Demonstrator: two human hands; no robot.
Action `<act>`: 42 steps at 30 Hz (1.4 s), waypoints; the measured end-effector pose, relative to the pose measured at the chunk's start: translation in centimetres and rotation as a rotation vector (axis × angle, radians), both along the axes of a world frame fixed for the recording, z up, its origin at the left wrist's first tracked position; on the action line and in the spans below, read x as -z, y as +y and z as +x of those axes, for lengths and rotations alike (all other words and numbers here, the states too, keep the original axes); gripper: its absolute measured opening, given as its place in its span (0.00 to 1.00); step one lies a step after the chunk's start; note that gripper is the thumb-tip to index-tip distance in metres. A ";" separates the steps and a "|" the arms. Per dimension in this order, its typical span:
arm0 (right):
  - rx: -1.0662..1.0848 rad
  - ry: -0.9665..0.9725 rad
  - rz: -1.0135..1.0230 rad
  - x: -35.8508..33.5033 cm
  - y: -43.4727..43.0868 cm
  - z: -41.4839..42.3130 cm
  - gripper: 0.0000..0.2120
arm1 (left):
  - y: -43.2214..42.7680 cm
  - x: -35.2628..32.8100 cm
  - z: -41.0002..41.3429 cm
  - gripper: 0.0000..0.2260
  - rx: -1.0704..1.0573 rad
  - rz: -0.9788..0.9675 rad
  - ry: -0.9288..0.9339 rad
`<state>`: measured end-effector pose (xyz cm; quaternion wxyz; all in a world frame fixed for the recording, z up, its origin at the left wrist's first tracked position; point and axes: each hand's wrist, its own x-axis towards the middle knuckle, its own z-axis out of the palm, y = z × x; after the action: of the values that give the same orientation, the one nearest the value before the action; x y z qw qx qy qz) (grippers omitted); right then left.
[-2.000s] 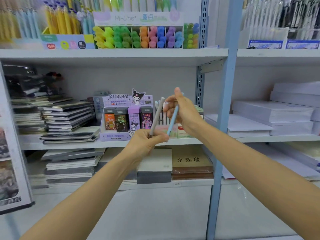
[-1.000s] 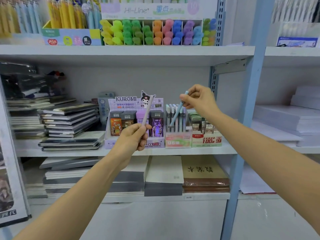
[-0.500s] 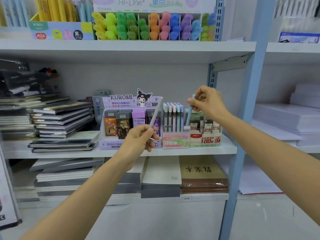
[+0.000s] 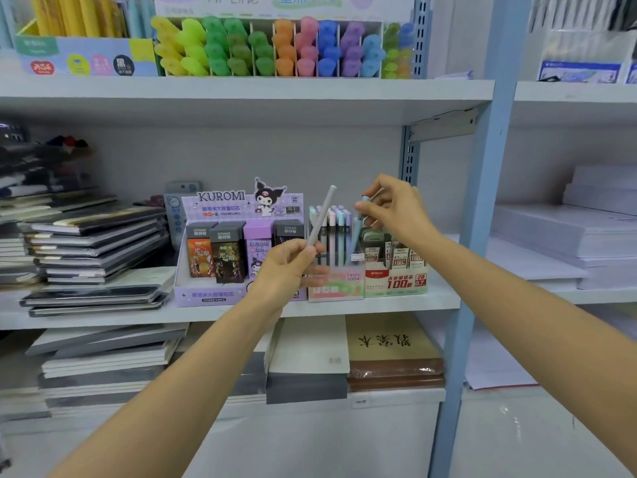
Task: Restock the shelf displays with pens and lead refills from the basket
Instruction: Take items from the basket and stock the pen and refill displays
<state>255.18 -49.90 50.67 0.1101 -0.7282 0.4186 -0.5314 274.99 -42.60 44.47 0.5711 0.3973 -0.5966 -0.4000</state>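
Observation:
My left hand [image 4: 287,267] grips a pale grey pen [image 4: 322,215] by its lower end; the pen tilts up to the right in front of the Kuromi lead-refill box [image 4: 220,294]. My right hand [image 4: 393,208] pinches the top of a light blue pen [image 4: 356,232] whose lower part stands in the right end of the pastel pen display box [image 4: 336,284], beside several upright pens. A red-labelled lead refill box [image 4: 396,281] stands just right of it. The basket is out of view.
Notebooks [image 4: 93,250] are stacked at the left of the middle shelf. Highlighters [image 4: 275,46] fill the shelf above. A blue upright post [image 4: 482,201] stands right of my right hand, with white paper stacks [image 4: 568,236] beyond. Books [image 4: 393,353] lie on the lower shelf.
My right hand has carried the blue pen away from my left hand to the pastel display box and lowered its tip in. My left hand has kept hold of the grey pen.

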 end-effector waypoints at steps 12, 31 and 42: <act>-0.143 0.086 0.020 -1.0 0.0 -2.0 0.03 | -0.3 -0.1 0.3 0.07 0.003 0.016 0.004; -0.089 0.266 -0.058 0.1 0.0 -0.1 0.02 | 0.1 -0.3 0.3 0.07 0.011 0.016 0.003; 0.116 0.369 -0.081 0.0 0.8 0.3 0.12 | 0.5 -0.5 0.2 0.07 -0.006 0.020 -0.016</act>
<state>255.45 -49.06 50.70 -0.0285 -0.7917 0.4513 -0.4108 275.23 -42.14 44.94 0.5636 0.4080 -0.5960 -0.4008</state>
